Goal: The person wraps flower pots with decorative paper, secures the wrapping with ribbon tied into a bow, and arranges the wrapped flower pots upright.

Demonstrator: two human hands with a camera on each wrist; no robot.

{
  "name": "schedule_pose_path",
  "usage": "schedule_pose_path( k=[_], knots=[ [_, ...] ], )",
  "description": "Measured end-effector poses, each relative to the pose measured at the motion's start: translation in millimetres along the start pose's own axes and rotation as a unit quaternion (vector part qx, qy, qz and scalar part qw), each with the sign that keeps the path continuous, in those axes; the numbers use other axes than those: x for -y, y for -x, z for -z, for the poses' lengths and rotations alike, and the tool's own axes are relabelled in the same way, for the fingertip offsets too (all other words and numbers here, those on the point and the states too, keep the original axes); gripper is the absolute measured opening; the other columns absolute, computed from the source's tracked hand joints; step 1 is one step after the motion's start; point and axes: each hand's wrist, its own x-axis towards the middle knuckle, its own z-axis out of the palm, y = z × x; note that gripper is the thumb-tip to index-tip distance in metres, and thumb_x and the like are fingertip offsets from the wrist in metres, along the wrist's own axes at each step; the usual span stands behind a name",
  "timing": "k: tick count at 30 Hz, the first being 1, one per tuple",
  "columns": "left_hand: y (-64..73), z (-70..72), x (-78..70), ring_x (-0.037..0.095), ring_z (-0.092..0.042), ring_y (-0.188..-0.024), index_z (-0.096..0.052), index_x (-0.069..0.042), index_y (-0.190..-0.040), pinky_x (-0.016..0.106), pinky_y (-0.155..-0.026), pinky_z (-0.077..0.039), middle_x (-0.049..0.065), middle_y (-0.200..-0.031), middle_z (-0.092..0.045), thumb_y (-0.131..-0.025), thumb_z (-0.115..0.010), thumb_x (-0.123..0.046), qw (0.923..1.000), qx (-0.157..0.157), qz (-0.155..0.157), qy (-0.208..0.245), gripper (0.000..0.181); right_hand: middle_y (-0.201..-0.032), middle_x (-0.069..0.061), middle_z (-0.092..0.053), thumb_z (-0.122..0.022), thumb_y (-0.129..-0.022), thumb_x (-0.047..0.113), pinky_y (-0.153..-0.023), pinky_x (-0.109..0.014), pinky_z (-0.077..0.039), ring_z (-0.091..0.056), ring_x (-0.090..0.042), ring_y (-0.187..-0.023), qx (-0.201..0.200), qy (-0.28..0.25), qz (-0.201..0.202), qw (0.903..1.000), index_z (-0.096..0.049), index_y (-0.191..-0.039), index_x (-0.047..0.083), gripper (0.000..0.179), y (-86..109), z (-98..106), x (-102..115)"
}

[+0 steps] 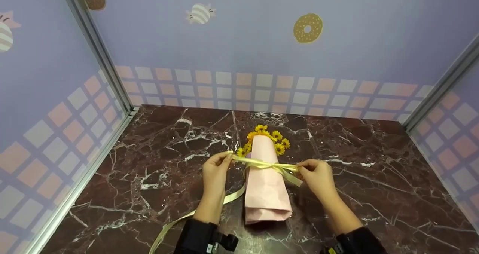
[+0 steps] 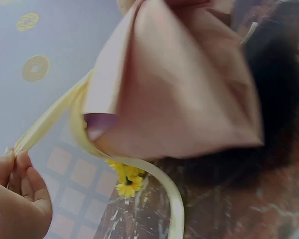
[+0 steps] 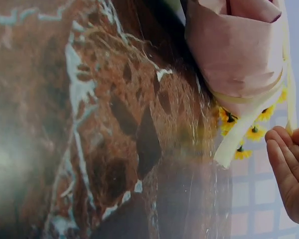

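Observation:
A bouquet wrapped in pink paper point(image 1: 266, 194) lies on the marbled table, its yellow flowers point(image 1: 281, 143) pointing away from me. Around its middle runs a pale yellow ribbon point(image 1: 264, 164), crossed or looped on top of the paper. On the left side, my left hand point(image 1: 216, 171) pinches one part of the ribbon between thumb and fingers. My right hand point(image 1: 318, 177) pinches another part on the right, so the ribbon stretches between both hands. One short ribbon end point(image 3: 231, 144) hangs beside the paper in the right wrist view.
A long ribbon tail point(image 1: 183, 217) trails over the dark marbled table point(image 1: 157, 164) past my left forearm toward the front edge. Patterned panels point(image 1: 239, 40) enclose the table at the back and both sides.

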Motion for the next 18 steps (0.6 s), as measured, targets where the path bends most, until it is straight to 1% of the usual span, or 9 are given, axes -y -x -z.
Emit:
schedule_pose_path(
  k=[2, 4, 7, 8, 9, 10, 13, 15, 18],
  knots=[
    [-1.2, 0.1, -1.9, 0.011, -0.062, -0.065, -0.065, 0.019, -0.096, 0.022, -0.065, -0.053, 0.009, -0.077, -0.067, -0.087, -0.065, 0.009, 0.9999, 0.011, -0.001, 0.008, 0.013, -0.074, -0.018, -0.069, -0.061, -0.087, -0.008, -0.060, -0.033, -0.058, -0.068, -0.026, -0.066, 0.002, -0.035, -0.009, 0.9993, -0.071, -0.093, -0.011, 0.012, 1.2, -0.1, 1.0],
    [-1.9, 0.7, -3.0, 0.013, -0.064, -0.069, -0.064, 0.018, -0.098, 0.024, -0.068, -0.054, 0.010, -0.081, -0.068, -0.086, -0.066, 0.010, 0.9997, 0.019, 0.000, 0.011, 0.015, -0.077, -0.017, -0.069, -0.059, -0.090, -0.007, -0.065, -0.035, -0.059, -0.069, -0.025, -0.067, 0.006, -0.088, -0.023, 0.9958, -0.068, -0.103, -0.014, 0.017, 2.4, -1.0, 1.5],
    [-2.4, 2.7, -2.2, 0.015, -0.064, -0.077, -0.065, 0.016, -0.101, 0.024, -0.071, -0.055, 0.014, -0.088, -0.069, -0.082, -0.069, 0.011, 0.9997, 0.026, -0.003, -0.005, 0.020, -0.083, -0.016, -0.068, -0.053, -0.092, -0.007, -0.074, -0.038, -0.058, -0.069, -0.024, -0.074, 0.014, -0.164, -0.048, 0.9851, -0.061, -0.117, -0.016, 0.027, 5.0, -4.1, 1.1],
    [-2.1, 3.4, -1.6, 0.017, -0.064, -0.080, -0.065, 0.015, -0.102, 0.024, -0.072, -0.055, 0.015, -0.090, -0.069, -0.081, -0.070, 0.011, 0.9996, 0.025, -0.005, -0.014, 0.022, -0.087, -0.015, -0.068, -0.052, -0.092, -0.007, -0.077, -0.039, -0.057, -0.069, -0.022, -0.076, 0.016, -0.181, -0.055, 0.9818, -0.059, -0.120, -0.016, 0.030, 6.4, -5.7, 0.6],
    [-1.5, 4.1, -0.9, 0.018, -0.064, -0.082, -0.066, 0.014, -0.102, 0.024, -0.073, -0.055, 0.015, -0.092, -0.069, -0.080, -0.070, 0.011, 0.9994, 0.025, -0.005, -0.023, 0.023, -0.090, -0.015, -0.067, -0.051, -0.091, -0.008, -0.080, -0.038, -0.057, -0.068, -0.020, -0.079, 0.017, -0.191, -0.061, 0.9797, -0.057, -0.123, -0.016, 0.033, 7.6, -7.4, -0.6],
    [-0.7, 4.5, 0.2, 0.019, -0.064, -0.084, -0.066, 0.013, -0.102, 0.023, -0.073, -0.054, 0.016, -0.093, -0.069, -0.080, -0.071, 0.011, 0.9991, 0.025, -0.003, -0.034, 0.023, -0.093, -0.015, -0.067, -0.051, -0.090, -0.010, -0.082, -0.038, -0.056, -0.067, -0.018, -0.081, 0.015, -0.190, -0.063, 0.9797, -0.056, -0.125, -0.016, 0.036, 8.7, -9.0, -2.2],
    [4.6, 3.3, 4.4, 0.022, -0.064, -0.088, -0.066, 0.012, -0.104, 0.025, -0.077, -0.054, 0.019, -0.095, -0.069, -0.081, -0.069, 0.009, 0.9973, 0.027, 0.012, -0.066, 0.023, -0.098, -0.015, -0.066, -0.054, -0.087, -0.010, -0.082, -0.035, -0.056, -0.065, -0.014, -0.085, 0.005, -0.185, -0.084, 0.9790, -0.050, -0.131, -0.015, 0.044, 10.8, -13.5, -8.6],
    [9.6, 0.4, 7.6, 0.025, -0.063, -0.091, -0.064, 0.011, -0.107, 0.026, -0.079, -0.053, 0.019, -0.096, -0.069, -0.081, -0.068, 0.007, 0.9948, 0.034, 0.030, -0.091, 0.026, -0.097, -0.016, -0.067, -0.058, -0.087, -0.009, -0.080, -0.033, -0.057, -0.067, -0.016, -0.085, -0.003, -0.203, -0.105, 0.9734, -0.044, -0.134, -0.017, 0.049, 10.3, -16.6, -12.8],
    [17.3, -6.5, 11.5, 0.026, -0.060, -0.096, -0.059, 0.011, -0.115, 0.028, -0.081, -0.053, 0.020, -0.103, -0.065, -0.081, -0.067, 0.003, 0.9883, 0.066, 0.061, -0.124, 0.037, -0.092, -0.020, -0.069, -0.061, -0.089, -0.005, -0.076, -0.032, -0.057, -0.070, -0.021, -0.081, -0.007, -0.235, -0.136, 0.9625, -0.043, -0.130, -0.020, 0.047, 8.4, -22.8, -16.4]
  ],
)
